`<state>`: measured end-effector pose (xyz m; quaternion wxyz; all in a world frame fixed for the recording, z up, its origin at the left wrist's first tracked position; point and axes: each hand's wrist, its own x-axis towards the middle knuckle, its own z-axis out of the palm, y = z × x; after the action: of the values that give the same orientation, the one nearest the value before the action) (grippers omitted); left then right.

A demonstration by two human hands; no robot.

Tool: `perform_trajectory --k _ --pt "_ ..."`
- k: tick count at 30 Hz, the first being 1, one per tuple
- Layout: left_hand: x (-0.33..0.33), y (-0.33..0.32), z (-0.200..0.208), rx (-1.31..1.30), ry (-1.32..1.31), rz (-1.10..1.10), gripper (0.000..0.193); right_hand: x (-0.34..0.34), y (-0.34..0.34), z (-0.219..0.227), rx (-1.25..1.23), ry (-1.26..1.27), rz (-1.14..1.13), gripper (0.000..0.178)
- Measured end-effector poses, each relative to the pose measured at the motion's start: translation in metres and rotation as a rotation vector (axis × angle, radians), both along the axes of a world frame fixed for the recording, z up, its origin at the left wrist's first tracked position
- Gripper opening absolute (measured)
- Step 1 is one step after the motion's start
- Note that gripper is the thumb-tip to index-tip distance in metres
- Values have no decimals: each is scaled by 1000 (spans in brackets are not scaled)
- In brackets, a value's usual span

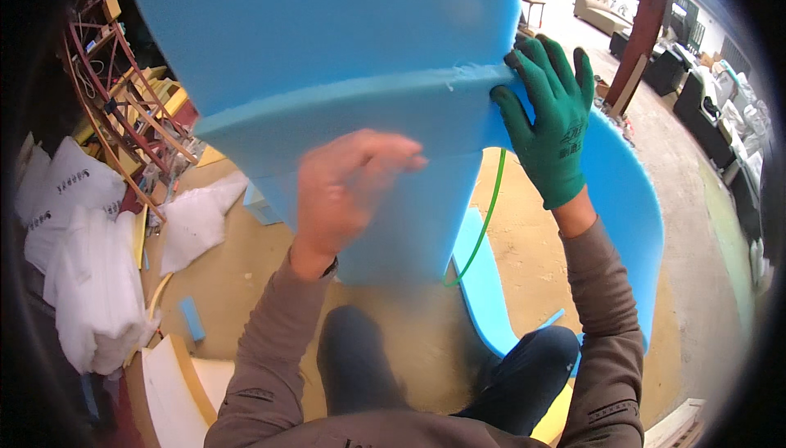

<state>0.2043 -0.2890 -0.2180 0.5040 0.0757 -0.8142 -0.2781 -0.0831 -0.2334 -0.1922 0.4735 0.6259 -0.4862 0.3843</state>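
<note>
A large blue foam sheet (327, 31) stands before me, a paler seam or edge crossing it, with more blue foam hanging below. My right hand (557, 121), in a green glove with dark fingertips, has its fingers spread and touches the foam's right edge beside the seam. In front of the lower foam is my bare left hand (344, 186), blurred by motion. Its fingers point right, and how far they are closed cannot be made out. Curved blue foam (626, 202) extends behind my right forearm.
A green hose (495, 211) runs down beside the foam. Blue foam strips (483, 284) lie between my legs and the right side. White wrapped bundles (90, 276) and a wooden frame (123, 104) are at left. A reddish post (643, 35) and dark furniture (720, 121) stand at right.
</note>
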Motion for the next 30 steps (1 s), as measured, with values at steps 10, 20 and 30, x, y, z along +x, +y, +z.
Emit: perform_trajectory --k 10,20,30 --pt "-18 -18 3 268 17 72 42 -22 -26 -10 130 -185 426 46" --pt "-48 24 72 571 -567 350 29 -31 49 46 728 -462 330 45" --pt "-64 28 47 435 -886 671 25 -143 294 -62 1510 -1003 -451 78"
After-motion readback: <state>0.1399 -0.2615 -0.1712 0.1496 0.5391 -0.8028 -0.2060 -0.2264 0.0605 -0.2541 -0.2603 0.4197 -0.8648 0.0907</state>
